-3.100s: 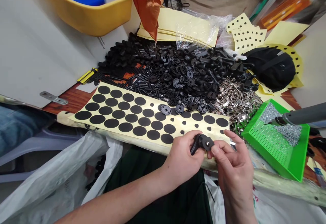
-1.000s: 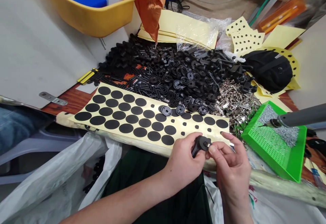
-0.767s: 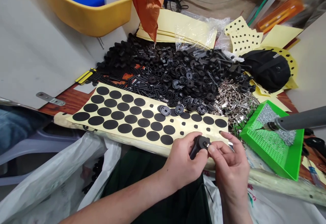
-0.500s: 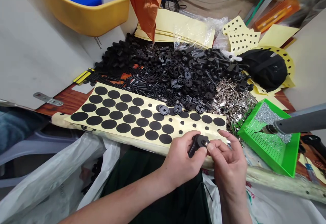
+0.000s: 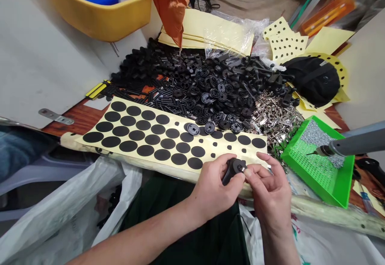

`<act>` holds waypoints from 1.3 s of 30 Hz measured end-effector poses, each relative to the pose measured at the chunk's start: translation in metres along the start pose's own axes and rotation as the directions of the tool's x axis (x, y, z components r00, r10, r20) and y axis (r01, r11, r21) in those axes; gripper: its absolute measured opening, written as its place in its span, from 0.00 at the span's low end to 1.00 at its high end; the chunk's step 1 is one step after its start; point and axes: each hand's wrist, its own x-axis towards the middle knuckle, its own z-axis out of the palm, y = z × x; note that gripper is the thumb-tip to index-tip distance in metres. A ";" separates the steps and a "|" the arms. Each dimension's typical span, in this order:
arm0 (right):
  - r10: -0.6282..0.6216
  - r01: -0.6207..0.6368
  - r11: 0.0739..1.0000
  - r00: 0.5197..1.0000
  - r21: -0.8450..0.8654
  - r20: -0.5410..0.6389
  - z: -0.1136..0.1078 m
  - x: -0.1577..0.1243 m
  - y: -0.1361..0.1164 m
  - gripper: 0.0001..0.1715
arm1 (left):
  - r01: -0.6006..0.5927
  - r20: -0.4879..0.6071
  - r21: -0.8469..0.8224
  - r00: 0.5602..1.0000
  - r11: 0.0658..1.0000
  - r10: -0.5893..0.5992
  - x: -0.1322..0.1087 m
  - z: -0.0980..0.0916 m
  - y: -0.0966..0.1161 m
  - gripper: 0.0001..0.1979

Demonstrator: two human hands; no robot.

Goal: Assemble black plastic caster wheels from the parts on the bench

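Note:
My left hand (image 5: 218, 188) is closed around a black plastic part with a round end (image 5: 236, 168), held just above the table's front edge. At that round end, my right hand (image 5: 269, 190) pinches a small shiny metal clip (image 5: 243, 170) between thumb and forefinger, its other fingers loosely curled. The clip touches the black part; how deep it sits I cannot tell. Behind the hands lies a yellow sheet of black round stickers (image 5: 159, 140), with bare spots where some have been peeled off. Several black slotted discs (image 5: 209, 127) rest along the sheet's back edge.
A heap of black plastic parts (image 5: 192, 76) fills the table's middle, beside a pile of metal clips (image 5: 275, 116). To the right, a green tray (image 5: 319, 180) holds small screws, with a grey screwdriver (image 5: 357, 144) above it. A yellow tub (image 5: 120, 22) stands back left.
Both hands stay nearly still, with the metal clip at the black part's round end. The view has shifted very slightly.

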 end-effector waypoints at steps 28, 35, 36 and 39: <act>0.078 -0.077 0.996 0.997 -0.035 0.017 0.001 0.002 -0.004 0.26 | 0.072 -0.006 -0.131 0.997 0.989 -0.073 0.001 0.000 0.004 0.14; 0.134 -0.134 0.966 0.991 -0.220 -0.014 0.006 0.005 -0.014 0.29 | 0.005 -0.028 -0.122 1.000 0.993 -0.008 -0.001 0.000 0.001 0.09; 0.137 -0.137 0.954 0.990 -0.267 -0.017 0.006 0.006 -0.015 0.28 | 0.000 -0.035 -0.134 0.999 0.991 -0.005 0.000 0.000 0.000 0.09; 0.147 -0.128 0.923 0.989 -0.362 0.024 0.000 0.005 -0.020 0.23 | -0.022 -0.042 -0.169 0.999 0.985 0.015 0.000 0.001 -0.005 0.11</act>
